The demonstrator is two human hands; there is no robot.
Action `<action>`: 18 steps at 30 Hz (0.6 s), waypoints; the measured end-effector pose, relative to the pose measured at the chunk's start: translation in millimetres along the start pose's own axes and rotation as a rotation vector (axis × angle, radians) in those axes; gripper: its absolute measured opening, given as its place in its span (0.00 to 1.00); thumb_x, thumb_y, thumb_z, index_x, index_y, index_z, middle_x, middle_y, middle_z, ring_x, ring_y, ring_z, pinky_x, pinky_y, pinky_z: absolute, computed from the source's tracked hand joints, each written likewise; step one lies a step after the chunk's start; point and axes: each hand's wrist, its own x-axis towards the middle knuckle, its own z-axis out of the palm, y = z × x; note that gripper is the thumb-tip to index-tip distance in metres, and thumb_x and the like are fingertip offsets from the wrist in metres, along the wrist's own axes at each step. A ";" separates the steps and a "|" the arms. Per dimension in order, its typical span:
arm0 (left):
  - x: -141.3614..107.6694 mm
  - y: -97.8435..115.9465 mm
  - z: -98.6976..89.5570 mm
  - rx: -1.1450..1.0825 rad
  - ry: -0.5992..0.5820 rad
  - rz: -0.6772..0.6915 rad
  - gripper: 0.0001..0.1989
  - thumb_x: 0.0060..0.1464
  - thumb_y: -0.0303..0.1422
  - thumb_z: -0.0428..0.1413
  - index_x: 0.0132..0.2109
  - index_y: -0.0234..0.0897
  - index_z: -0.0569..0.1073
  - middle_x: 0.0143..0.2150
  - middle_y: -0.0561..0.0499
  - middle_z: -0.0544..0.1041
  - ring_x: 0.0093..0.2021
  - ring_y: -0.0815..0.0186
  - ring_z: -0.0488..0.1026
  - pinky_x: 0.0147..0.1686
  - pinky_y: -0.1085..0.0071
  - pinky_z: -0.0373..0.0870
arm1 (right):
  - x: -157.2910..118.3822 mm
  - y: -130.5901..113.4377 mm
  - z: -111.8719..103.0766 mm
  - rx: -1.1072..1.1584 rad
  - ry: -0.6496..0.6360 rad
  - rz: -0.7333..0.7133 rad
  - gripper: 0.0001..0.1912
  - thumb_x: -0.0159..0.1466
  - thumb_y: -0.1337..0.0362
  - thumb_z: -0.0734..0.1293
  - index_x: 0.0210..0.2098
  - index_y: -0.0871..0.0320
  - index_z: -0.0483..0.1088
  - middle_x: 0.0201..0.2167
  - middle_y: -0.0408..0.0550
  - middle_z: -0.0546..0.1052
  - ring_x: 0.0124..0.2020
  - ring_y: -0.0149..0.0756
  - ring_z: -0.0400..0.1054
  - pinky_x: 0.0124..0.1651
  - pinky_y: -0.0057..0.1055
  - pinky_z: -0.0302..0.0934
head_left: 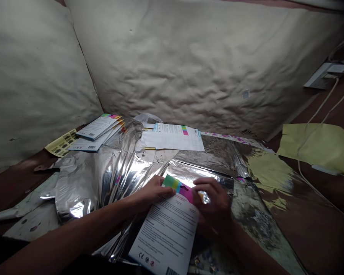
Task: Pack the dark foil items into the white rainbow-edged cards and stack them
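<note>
A flat printed packet (167, 229) with a hang hole, lines of text and a green, yellow, blue and pink top band is tilted in front of me. Its upper left edge is gripped by my left hand (153, 193), thumb lying over the coloured band. At the upper right edge, my right hand (213, 202) has its fingers curled in against the pink end. A small yellowish patch shows by those fingertips; what it is I cannot make out. Part of the packet's right side is hidden behind that hand.
Similar packets (96, 130) are stacked at back left, beside a yellow sticker sheet (62, 142). White papers (172, 140) lie at the back on crinkled silver foil (109, 179). Yellow paper (318, 147) and a cabled power socket (326, 75) are on the right.
</note>
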 end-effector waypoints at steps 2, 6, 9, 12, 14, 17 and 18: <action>-0.7 2.8 -0.5 -0.012 0.028 -0.019 0.11 0.45 0.34 0.64 0.34 0.31 0.75 0.28 0.51 0.75 0.26 0.68 0.70 0.29 0.72 0.65 | 3.6 8.0 -3.8 -0.033 0.134 0.188 0.14 0.64 0.69 0.64 0.49 0.53 0.69 0.50 0.51 0.73 0.54 0.44 0.66 0.57 0.45 0.62; -3.3 6.3 0.3 0.011 -0.006 0.024 0.12 0.47 0.35 0.64 0.36 0.31 0.76 0.31 0.50 0.76 0.29 0.66 0.72 0.32 0.70 0.67 | 8.4 20.1 -6.6 0.202 -0.053 0.576 0.24 0.64 0.59 0.65 0.58 0.56 0.65 0.57 0.55 0.71 0.59 0.48 0.64 0.61 0.50 0.58; -4.0 4.0 0.7 0.061 -0.059 0.063 0.12 0.48 0.36 0.63 0.37 0.30 0.77 0.30 0.50 0.76 0.27 0.68 0.70 0.30 0.72 0.65 | 12.9 17.1 -4.6 0.552 -0.430 0.700 0.22 0.64 0.58 0.65 0.56 0.57 0.69 0.46 0.53 0.78 0.45 0.42 0.74 0.48 0.41 0.68; -3.5 0.4 -0.1 0.099 -0.083 0.078 0.13 0.48 0.37 0.64 0.36 0.30 0.77 0.28 0.51 0.74 0.25 0.69 0.68 0.28 0.73 0.63 | 25.5 11.4 -3.8 0.527 -0.646 0.617 0.25 0.61 0.64 0.66 0.58 0.56 0.68 0.39 0.49 0.79 0.35 0.36 0.73 0.38 0.33 0.68; -3.3 -0.9 -0.9 0.112 -0.105 0.082 0.13 0.48 0.37 0.64 0.36 0.29 0.77 0.27 0.51 0.74 0.26 0.69 0.68 0.28 0.73 0.63 | 36.8 10.6 -4.0 0.475 -0.775 0.559 0.27 0.59 0.67 0.66 0.59 0.56 0.68 0.36 0.47 0.80 0.32 0.34 0.72 0.33 0.29 0.66; -3.1 -0.6 -2.3 0.129 -0.103 0.084 0.12 0.48 0.37 0.63 0.35 0.30 0.77 0.27 0.52 0.73 0.26 0.69 0.67 0.28 0.73 0.62 | 50.7 9.9 -0.8 0.335 -0.871 0.452 0.28 0.57 0.69 0.65 0.57 0.54 0.70 0.33 0.45 0.80 0.30 0.34 0.72 0.31 0.28 0.63; -2.9 -0.1 -2.9 0.140 -0.086 0.090 0.12 0.48 0.36 0.62 0.35 0.30 0.76 0.27 0.52 0.72 0.26 0.69 0.67 0.27 0.74 0.62 | 53.7 8.2 2.0 0.259 -0.871 0.406 0.28 0.56 0.70 0.65 0.57 0.53 0.70 0.33 0.44 0.80 0.30 0.35 0.72 0.31 0.28 0.62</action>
